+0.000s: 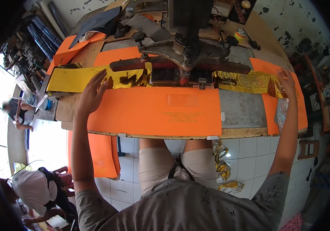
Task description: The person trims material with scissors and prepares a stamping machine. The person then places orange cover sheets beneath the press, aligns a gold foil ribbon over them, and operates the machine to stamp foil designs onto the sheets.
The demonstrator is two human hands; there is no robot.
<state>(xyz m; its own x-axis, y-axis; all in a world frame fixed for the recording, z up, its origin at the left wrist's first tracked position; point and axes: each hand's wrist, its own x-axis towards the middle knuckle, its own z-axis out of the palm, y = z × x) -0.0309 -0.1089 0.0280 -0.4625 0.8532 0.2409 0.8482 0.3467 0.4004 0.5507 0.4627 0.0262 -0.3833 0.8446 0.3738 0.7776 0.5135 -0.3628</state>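
An orange sheet (142,113) with a rectangular window and small printed lines lies on the bench, its back edge beneath the press (186,57). A gold foil strip (80,79) runs across under the press; its right part (245,81) bears round stamped marks. My left hand (93,90) is over the left part of the foil, fingers stretched out and pointing up and right. At the foil's right end, my right hand (286,82) has its fingers extended beside the foil. Nothing is seen held in either hand. Whether the fingertips touch the foil cannot be made out.
More orange sheets (267,111) lie at the right, and others (103,154) are stacked below the bench's left side. Dark cloth (99,25), a yellow can (240,35) and scissors (252,39) are at the back. Two people are at the left.
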